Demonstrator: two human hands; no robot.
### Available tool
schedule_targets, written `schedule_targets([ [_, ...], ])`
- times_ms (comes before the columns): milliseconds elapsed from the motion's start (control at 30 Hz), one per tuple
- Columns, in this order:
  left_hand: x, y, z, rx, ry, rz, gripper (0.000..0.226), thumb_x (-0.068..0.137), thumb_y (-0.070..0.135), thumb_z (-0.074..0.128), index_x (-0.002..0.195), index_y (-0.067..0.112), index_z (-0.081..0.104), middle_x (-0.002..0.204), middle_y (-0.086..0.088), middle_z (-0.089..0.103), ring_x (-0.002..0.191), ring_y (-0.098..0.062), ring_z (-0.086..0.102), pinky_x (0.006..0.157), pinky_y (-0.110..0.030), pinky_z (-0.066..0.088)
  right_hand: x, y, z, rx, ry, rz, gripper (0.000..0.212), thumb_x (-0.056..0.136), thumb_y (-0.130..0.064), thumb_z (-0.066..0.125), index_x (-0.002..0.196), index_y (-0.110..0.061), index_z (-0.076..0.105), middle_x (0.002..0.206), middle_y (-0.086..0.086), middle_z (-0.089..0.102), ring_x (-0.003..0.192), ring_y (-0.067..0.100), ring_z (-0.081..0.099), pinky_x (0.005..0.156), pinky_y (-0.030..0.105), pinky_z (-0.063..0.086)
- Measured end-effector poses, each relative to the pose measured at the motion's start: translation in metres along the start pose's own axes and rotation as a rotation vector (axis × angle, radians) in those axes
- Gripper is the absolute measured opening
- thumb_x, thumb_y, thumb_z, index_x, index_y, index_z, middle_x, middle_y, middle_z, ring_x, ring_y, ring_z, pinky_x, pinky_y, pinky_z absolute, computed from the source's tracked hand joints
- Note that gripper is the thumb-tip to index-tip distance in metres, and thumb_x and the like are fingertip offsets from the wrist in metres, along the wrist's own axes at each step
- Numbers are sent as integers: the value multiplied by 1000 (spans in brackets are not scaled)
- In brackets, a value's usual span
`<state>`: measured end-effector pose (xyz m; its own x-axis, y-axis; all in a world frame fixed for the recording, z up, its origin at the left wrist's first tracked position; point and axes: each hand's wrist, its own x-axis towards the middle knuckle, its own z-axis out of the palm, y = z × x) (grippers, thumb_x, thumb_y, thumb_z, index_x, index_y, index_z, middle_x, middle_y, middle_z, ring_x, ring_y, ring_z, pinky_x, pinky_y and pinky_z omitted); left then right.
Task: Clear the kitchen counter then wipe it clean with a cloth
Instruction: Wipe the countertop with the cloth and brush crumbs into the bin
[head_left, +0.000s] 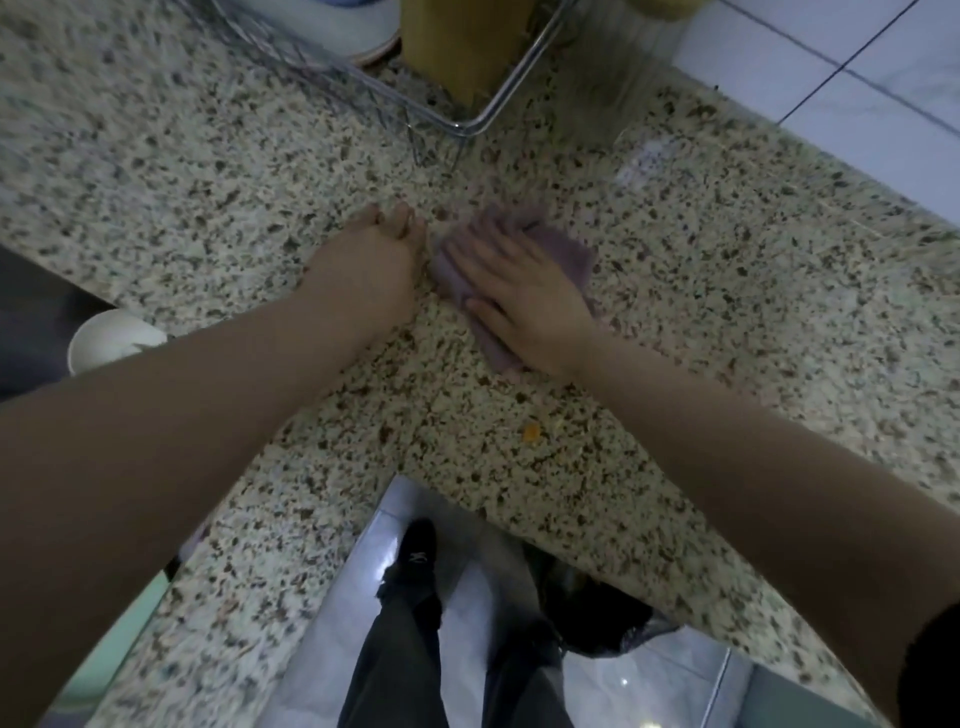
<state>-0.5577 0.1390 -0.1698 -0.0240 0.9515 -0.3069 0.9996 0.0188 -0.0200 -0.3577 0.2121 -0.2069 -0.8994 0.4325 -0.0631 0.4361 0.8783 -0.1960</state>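
The right hand (519, 301) lies flat with fingers spread on a purple cloth (563, 249), pressing it onto the speckled worktop (208, 182). The left hand (374, 254) rests just beside it — fingers curled under, holding nothing I can see — and an orange crumb (532, 430) lies nearby.

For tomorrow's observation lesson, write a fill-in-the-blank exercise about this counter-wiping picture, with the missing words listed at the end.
1. The right hand presses flat on a purple ____.
2. The left hand rests on the speckled ____ beside the cloth.
3. An ____ crumb lies on the counter nearer the person than the cloth.
4. The corner of a wire ____ stands beyond the hands.

Missing words: cloth; counter; orange; rack
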Motion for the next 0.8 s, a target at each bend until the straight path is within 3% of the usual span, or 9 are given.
schedule_targets([
  [167, 1, 1, -12, -13, -84, -37, 63, 96, 21, 47, 153, 5, 23, 158, -16, 23, 138, -39, 31, 102, -47, 40, -26, -27, 3, 112, -51, -83, 54, 107, -37, 29, 155, -13, 27, 163, 7, 22, 152, 24, 12, 124, 40, 8],
  [300, 3, -3, -6, -9, -40, -33, 55, 96, 21, 48, 147, 7, 35, 147, -19, 40, 124, -40, 46, 92, -45, 46, 15, -15, 0, 147, -63, -20, 53, 106, -38, 28, 154, -16, 30, 162, 5, 25, 152, 24, 15, 123, 37, 5],
  [367, 1, -11, -8, -55, 4, -28, 49, 97, 21, 51, 144, 13, 43, 143, -16, 48, 122, -38, 50, 95, -41, 44, 24, -20, 1, 156, -60, -1, 53, 106, -38, 28, 154, -17, 31, 162, 4, 24, 152, 24, 14, 123, 36, 5],
  [467, -5, -22, -10, -120, -11, -36, 53, 100, 19, 49, 150, 23, 35, 158, -4, 32, 143, -27, 33, 113, -34, 28, 16, -27, 1, 173, -78, -79, 53, 106, -38, 28, 155, -16, 28, 163, 5, 22, 153, 22, 12, 122, 32, 2],
  [533, -8, -20, -13, -83, -20, -10, 58, 100, 17, 48, 153, 24, 26, 162, -1, 20, 148, -23, 23, 116, -30, 21, 8, -39, 3, 171, -80, -139, 54, 106, -39, 28, 154, -15, 30, 162, 7, 23, 152, 24, 13, 122, 34, 3],
  [800, -11, -14, -11, -24, 9, -22, 60, 100, 23, 50, 154, 27, 24, 162, -2, 21, 144, -32, 28, 112, -39, 28, 8, -64, 3, 75, -159, -331, 58, 101, -49, 23, 151, -24, 36, 159, -4, 33, 151, 29, 16, 123, 44, 8],
])
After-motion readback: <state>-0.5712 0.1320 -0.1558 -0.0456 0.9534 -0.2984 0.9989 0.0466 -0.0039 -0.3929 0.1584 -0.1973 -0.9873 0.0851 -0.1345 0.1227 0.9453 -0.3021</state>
